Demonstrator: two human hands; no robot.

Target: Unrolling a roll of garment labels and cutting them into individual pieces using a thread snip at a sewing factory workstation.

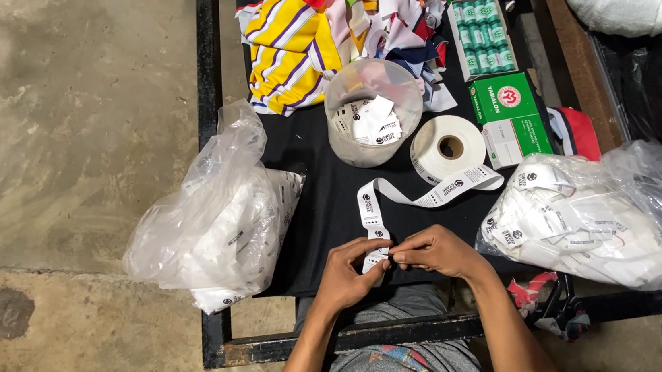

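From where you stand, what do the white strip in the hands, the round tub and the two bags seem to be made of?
The white strip looks like woven or satin label tape: it curls softly off the roll. The round tub seems translucent plastic, as the labels inside show through. The left bag and right bag look like thin clear plastic film, crinkled and glossy.
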